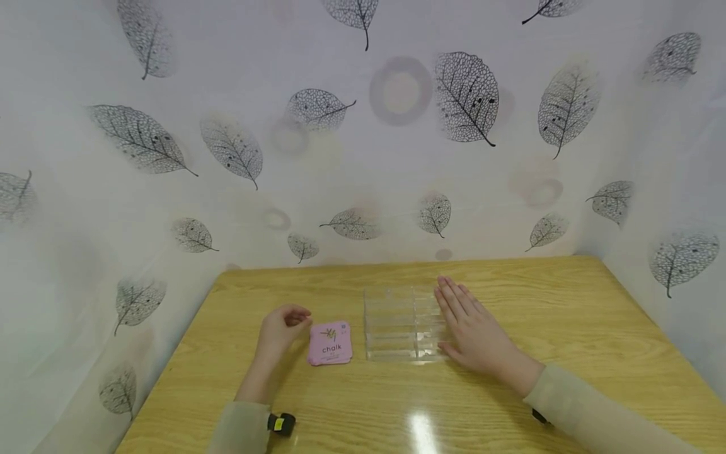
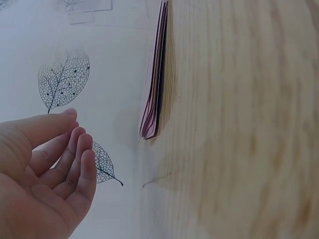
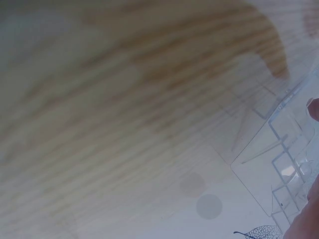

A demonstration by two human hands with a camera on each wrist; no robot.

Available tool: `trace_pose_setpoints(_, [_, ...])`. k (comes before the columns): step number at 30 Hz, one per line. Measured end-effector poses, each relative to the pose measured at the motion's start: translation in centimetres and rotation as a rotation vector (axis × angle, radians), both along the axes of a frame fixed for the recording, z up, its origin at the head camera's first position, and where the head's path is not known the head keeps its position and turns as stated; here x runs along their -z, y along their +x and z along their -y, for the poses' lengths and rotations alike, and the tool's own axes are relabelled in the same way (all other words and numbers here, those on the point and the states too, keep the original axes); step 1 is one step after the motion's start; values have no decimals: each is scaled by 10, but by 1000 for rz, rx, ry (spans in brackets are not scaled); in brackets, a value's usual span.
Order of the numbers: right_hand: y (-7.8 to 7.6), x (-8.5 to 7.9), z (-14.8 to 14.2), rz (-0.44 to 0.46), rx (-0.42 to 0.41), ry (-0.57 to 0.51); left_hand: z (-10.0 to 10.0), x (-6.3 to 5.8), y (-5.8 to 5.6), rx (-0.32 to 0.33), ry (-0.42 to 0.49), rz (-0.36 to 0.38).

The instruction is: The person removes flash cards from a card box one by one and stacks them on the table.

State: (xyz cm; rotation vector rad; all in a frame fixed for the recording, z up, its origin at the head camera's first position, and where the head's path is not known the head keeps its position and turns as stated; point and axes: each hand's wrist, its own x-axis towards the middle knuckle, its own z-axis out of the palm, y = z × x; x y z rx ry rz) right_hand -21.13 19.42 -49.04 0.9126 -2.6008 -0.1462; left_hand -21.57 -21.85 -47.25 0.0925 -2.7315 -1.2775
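A stack of pink square cards [image 1: 330, 343] lies on the table, the top one printed "chalk" with a small picture. Just left of it my left hand [image 1: 282, 329] hovers with loosely bent fingers, thumb near the fingertips. Nothing is between them in the left wrist view, where the card stack [image 2: 155, 84] shows edge-on. A clear plastic compartment box [image 1: 390, 328] sits to the right of the cards. My right hand [image 1: 469, 325] lies along its right side with straight fingers, covering part of it. The box [image 3: 284, 144] also appears at the right of the right wrist view.
The wooden table [image 1: 363, 403] reaches back to a pale curtain [image 1: 363, 170] with a leaf print, which also runs along both sides. A black wrist strap [image 1: 282, 424] is on the left sleeve.
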Motion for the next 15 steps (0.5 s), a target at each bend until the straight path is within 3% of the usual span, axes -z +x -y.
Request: trace_pose_setpoints(15, [2, 0, 0, -14, -4, -2, -12, -8, 5, -2, 61, -14])
